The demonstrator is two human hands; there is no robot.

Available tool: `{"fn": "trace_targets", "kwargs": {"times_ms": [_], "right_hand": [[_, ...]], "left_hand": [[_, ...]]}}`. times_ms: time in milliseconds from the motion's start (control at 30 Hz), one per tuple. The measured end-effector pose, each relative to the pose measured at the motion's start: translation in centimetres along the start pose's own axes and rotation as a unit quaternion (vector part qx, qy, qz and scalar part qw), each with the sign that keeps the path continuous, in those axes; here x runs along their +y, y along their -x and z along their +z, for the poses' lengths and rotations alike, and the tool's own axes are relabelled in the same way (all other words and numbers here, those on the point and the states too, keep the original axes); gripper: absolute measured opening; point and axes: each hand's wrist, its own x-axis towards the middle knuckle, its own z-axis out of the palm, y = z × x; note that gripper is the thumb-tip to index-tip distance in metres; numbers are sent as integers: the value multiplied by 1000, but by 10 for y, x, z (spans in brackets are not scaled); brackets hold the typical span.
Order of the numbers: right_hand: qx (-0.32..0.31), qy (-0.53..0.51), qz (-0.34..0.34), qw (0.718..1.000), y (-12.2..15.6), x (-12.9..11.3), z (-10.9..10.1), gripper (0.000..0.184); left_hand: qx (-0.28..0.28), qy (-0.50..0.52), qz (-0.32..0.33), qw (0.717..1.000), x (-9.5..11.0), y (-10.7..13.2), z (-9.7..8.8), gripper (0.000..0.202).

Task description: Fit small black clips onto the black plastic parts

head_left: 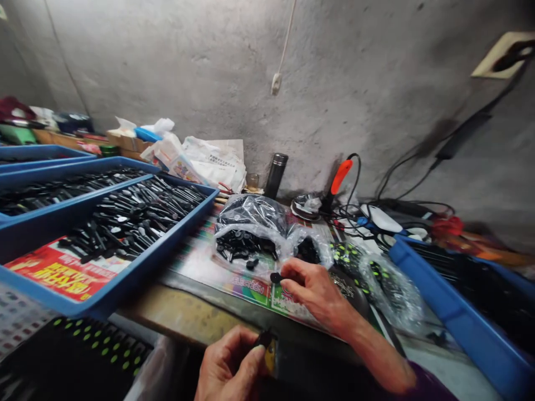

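Slippage is judged the main risk from how things lie. At the left, a blue tray (137,267) of long black parts (134,217) appears to overhang the bench edge (188,317) and could be tipped by a knock from an arm.

Lower centre, the left hand (228,367) is closed on a small black-and-yellow piece (265,341), pinched between thumb and fingers just at the bench edge. If the grip were loosened, the piece could drop out of sight below.

Further right, the right hand (315,292) is narrowed to a pinch on a small black round cap (276,277). The cap is held just above the printed sheet (251,287), just beside the clear bag (246,245) of similar black pieces. Held by fingertips only, it could be flicked loose and lost among them.

The cap is seen as a dull black disc, partly hidden by the fingertips; finer detail cannot be made out. The piece in the left hand is mostly covered — only a dark end and a yellow side are shown.
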Motion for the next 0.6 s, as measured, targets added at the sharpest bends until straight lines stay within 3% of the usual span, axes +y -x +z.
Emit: {"fn": "trace_targets", "kwargs": {"times_ms": [133,267,467,600], "right_hand": [[19,-106,53,993,46,7,-3,17],[69,-238,111,962,86,12,3,21],[126,-303,133,935,125,12,10,19],[122,-325,134,928,140,11,10,21]], "left_hand": [[-38,-2,-34,999,6,9,9,52],[-42,-14,-67,997,14,21,23,53],[-84,-28,-106,990,6,28,31,52],[-103,-26,-134,985,0,31,34,50]]}}
